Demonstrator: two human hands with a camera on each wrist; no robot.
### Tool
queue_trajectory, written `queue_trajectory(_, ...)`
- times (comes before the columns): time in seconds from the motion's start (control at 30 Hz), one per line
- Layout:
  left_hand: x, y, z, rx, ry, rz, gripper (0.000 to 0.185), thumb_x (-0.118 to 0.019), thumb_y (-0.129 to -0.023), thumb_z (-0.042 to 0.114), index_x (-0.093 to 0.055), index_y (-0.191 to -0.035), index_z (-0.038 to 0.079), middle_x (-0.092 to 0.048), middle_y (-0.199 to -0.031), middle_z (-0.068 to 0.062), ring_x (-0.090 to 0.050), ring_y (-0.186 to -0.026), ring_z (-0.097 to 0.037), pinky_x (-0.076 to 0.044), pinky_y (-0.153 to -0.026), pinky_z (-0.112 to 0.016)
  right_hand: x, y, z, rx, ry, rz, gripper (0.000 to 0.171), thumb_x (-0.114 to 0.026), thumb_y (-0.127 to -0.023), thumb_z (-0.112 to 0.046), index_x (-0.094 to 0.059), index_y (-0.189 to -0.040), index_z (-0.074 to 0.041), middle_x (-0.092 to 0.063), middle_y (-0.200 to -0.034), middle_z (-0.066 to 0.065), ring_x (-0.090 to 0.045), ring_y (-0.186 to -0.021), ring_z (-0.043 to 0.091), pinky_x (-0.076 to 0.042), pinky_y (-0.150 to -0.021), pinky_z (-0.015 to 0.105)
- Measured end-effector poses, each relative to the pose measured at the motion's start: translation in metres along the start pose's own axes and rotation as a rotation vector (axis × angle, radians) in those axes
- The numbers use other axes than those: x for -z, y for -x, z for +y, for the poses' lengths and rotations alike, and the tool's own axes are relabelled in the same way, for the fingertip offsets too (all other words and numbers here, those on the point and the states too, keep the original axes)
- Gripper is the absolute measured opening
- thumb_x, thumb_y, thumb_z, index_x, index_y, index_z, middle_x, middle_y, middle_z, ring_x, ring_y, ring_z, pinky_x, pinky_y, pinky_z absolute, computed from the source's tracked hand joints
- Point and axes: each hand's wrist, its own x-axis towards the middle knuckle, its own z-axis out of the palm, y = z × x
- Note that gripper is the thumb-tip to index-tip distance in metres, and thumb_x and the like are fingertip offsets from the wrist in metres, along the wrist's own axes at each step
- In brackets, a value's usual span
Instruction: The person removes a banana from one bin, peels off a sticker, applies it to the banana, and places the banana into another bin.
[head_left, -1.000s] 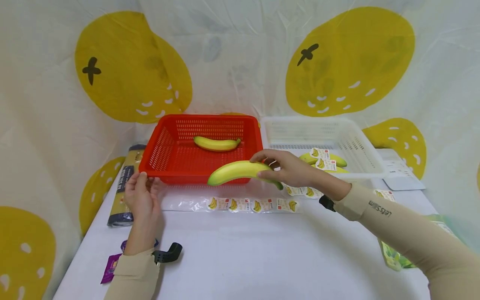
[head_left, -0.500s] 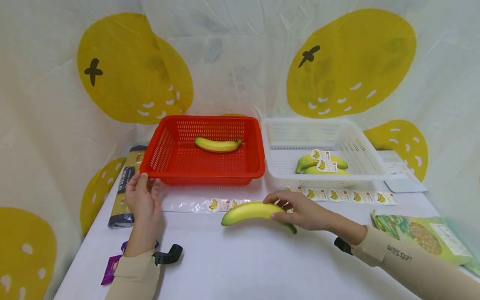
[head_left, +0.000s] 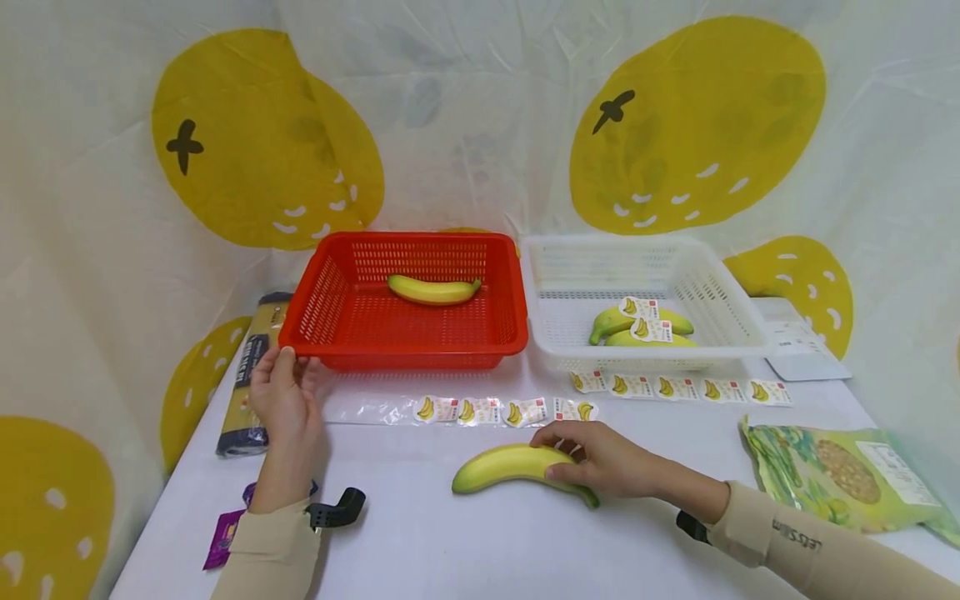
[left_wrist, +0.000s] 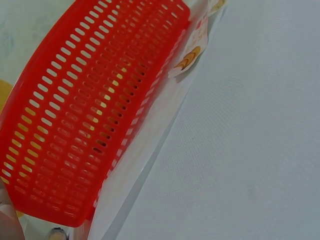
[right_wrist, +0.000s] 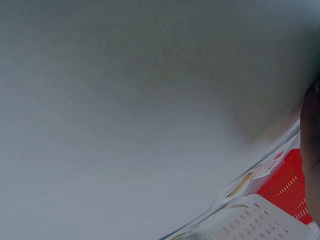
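My right hand [head_left: 603, 460] grips a yellow banana [head_left: 510, 467] near its green stem end, thumb on the near side and fingers over the far side. The banana is low over the white table [head_left: 420, 542] or lying on it; which, I cannot tell. At the near left corner of a red plastic basket [head_left: 405, 360], my left hand [head_left: 287, 398] pinches the rim. Inside that basket lies another banana [head_left: 433, 290]. Only the edge of the right hand [right_wrist: 311, 145] shows in the right wrist view, where its banana is hidden.
A white basket [head_left: 652, 360] beside the red one holds bananas bearing stickers [head_left: 651, 330]. Strips of banana stickers [head_left: 480, 410] lie before both baskets. A green bag [head_left: 840, 475] is at right, a rolled gold-and-dark pack [head_left: 255, 375] and purple packets [head_left: 222, 537] at left.
My right hand has brought the banana from the red basket's front edge down and toward me, past the sticker strip. The left hand has stayed at the basket corner.
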Motion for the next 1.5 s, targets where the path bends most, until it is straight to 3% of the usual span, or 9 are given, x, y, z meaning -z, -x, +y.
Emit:
queue_trajectory(0.3,0.001,0.001,-0.001,0.026,-0.059,0.021,0.031,-0.072,-0.095,0.019,-0.057,-0.122,0.013,-0.058,-0.126,-0.005,-0.062,-0.100,-0.017,-0.059,-0.081,-0.020,-0.001,0.001,0.003,-0.018,-0.005,-0.009,0.030,-0.074,-0.094,-0.028,-0.067,-0.122,-0.020,-0.069,-0.114,-0.005,-0.063,-0.099,0.009,-0.056,-0.086,0.026)
queue_trajectory(0.43,0.004,0.011,-0.013,0.016,-0.214,0.029,0.024,-0.068,-0.098,0.020,-0.056,-0.118,0.015,-0.063,-0.108,-0.003,-0.065,-0.089,-0.013,-0.060,-0.078,-0.021,-0.002,0.002,0.004,-0.019,-0.002,-0.010,0.030,-0.074,-0.094,-0.029,-0.067,-0.122,-0.020,-0.069,-0.115,-0.005,-0.063,-0.100,0.009,-0.055,-0.087,0.026)
queue_trajectory(0.5,0.008,0.018,-0.022,0.011,-0.379,-0.035,0.021,-0.064,-0.101,0.017,-0.054,-0.119,0.012,-0.062,-0.101,-0.003,-0.066,-0.084,-0.011,-0.060,-0.078,-0.021,-0.002,0.002,0.004,-0.018,-0.004,-0.013,0.030,-0.073,-0.094,-0.029,-0.067,-0.123,-0.020,-0.069,-0.115,-0.004,-0.063,-0.100,0.009,-0.055,-0.087,0.026)
queue_trajectory(0.6,0.013,0.030,-0.035,-0.037,-0.746,-0.222,0.021,-0.060,-0.102,0.013,-0.057,-0.122,0.005,-0.062,-0.101,-0.004,-0.065,-0.082,-0.008,-0.058,-0.076,-0.016,-0.001,0.003,0.004,-0.022,0.003,-0.013,0.031,-0.074,-0.094,-0.030,-0.066,-0.123,-0.021,-0.069,-0.116,-0.005,-0.063,-0.100,0.008,-0.055,-0.087,0.026)
queue_trajectory(0.7,0.015,0.038,-0.045,-0.157,-1.048,-0.426,0.023,-0.060,-0.101,0.009,-0.063,-0.122,-0.001,-0.066,-0.107,-0.013,-0.062,-0.088,-0.011,-0.052,-0.077,-0.012,-0.001,0.003,0.003,-0.029,0.011,-0.009,0.032,-0.074,-0.094,-0.031,-0.066,-0.123,-0.021,-0.068,-0.116,-0.005,-0.062,-0.100,0.007,-0.056,-0.088,0.027)
queue_trajectory(0.8,0.015,0.040,-0.053,-0.276,-1.211,-0.561,0.023,-0.063,-0.098,0.008,-0.067,-0.118,-0.003,-0.070,-0.111,-0.019,-0.060,-0.096,-0.021,-0.050,-0.083,-0.022,-0.001,0.003,0.004,-0.029,0.013,-0.006,0.032,-0.073,-0.094,-0.031,-0.066,-0.123,-0.020,-0.068,-0.116,-0.005,-0.062,-0.100,0.006,-0.056,-0.088,0.027)
queue_trajectory(1.03,0.019,0.042,-0.068,-0.370,-1.404,-0.665,0.022,-0.070,-0.089,0.005,-0.072,-0.110,-0.003,-0.071,-0.113,-0.020,-0.054,-0.115,-0.038,-0.041,-0.105,-0.052,-0.002,0.004,0.004,-0.028,0.004,-0.007,0.033,-0.073,-0.094,-0.030,-0.066,-0.124,-0.018,-0.069,-0.116,-0.003,-0.063,-0.100,0.006,-0.056,-0.087,0.027)
queue_trajectory(1.3,0.021,0.042,-0.070,-0.383,-1.567,-0.679,0.027,-0.073,-0.088,0.010,-0.073,-0.113,0.001,-0.060,-0.116,-0.021,-0.047,-0.115,-0.039,-0.040,-0.097,-0.053,-0.002,0.003,0.006,-0.005,0.007,0.008,0.033,-0.073,-0.095,-0.030,-0.066,-0.125,-0.019,-0.069,-0.117,-0.004,-0.063,-0.100,0.007,-0.056,-0.087,0.025)
queue_trajectory(1.5,0.018,0.040,-0.066,-0.388,-1.584,-0.686,0.023,-0.075,-0.090,0.013,-0.075,-0.110,0.002,-0.063,-0.115,-0.016,-0.048,-0.111,-0.033,-0.042,-0.094,-0.047,-0.001,0.001,0.004,-0.013,0.012,0.008,0.033,-0.073,-0.095,-0.032,-0.066,-0.125,-0.021,-0.068,-0.114,-0.006,-0.061,-0.099,0.006,-0.056,-0.087,0.025)
